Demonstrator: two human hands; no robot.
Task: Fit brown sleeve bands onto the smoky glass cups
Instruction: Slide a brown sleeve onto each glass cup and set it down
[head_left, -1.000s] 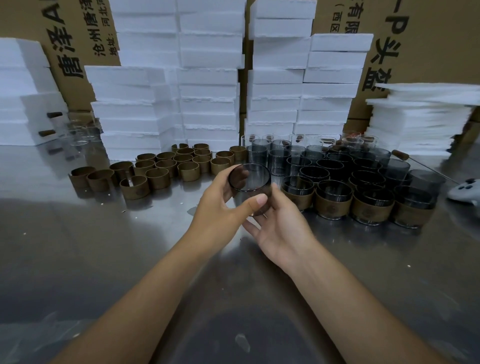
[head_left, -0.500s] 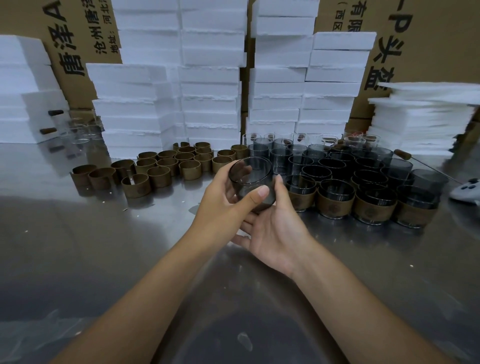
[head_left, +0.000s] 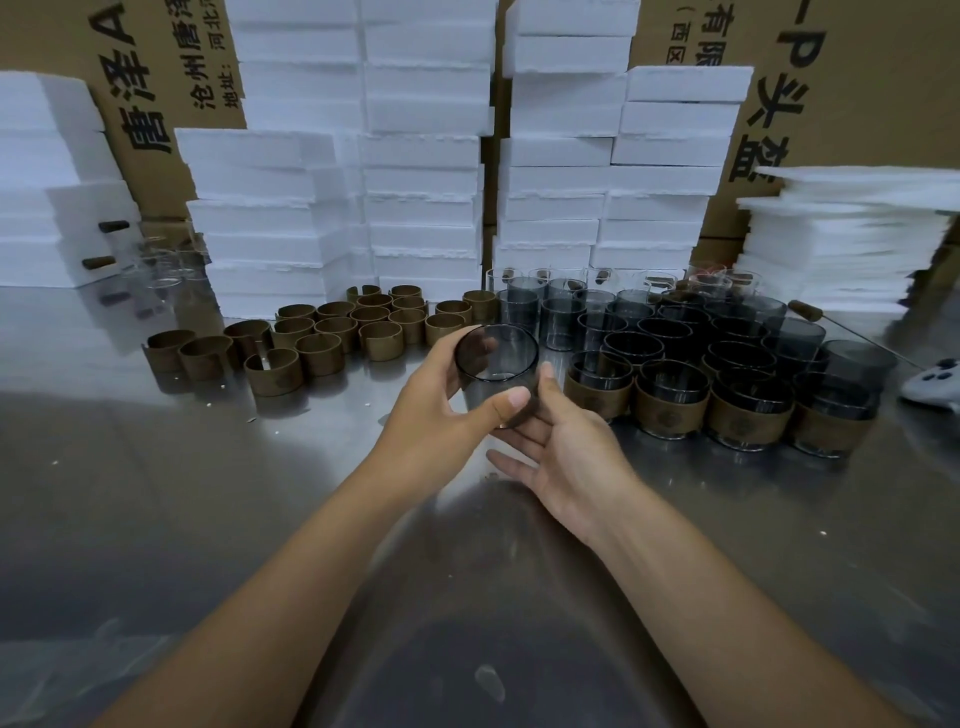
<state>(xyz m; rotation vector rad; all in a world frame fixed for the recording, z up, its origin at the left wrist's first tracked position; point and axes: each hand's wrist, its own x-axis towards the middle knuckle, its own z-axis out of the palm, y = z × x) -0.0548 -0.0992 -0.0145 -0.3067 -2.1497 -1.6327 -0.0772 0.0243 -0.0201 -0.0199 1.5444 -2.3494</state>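
Two bare forearms reach out over a shiny metal table (head_left: 156, 519). The left hand (head_left: 441, 415) grips a smoky glass cup (head_left: 496, 358) just above the table, thumb across its near side and fingers curled round the back, with the mouth tilted toward the camera. The right hand (head_left: 566, 457) cradles the cup from below and from the right. Its fingers lie fairly straight under the base and its thumb rests up the cup's side. The hands cover the lower wall, so I cannot tell whether a band sits there.

Just beyond, to the right, at least four banded cups (head_left: 670, 410) stand in a front row, and these look finished. To the left, many loose bands (head_left: 322, 353) wait in a cluster. Behind the finished row, a crowd of bare cups (head_left: 623, 343) has no sleeves. Judging by that, the job is at an early stage, with far more left than done.

Farthest back rise stacked white foam blocks (head_left: 421, 171) and printed cardboard boxes (head_left: 857, 78)
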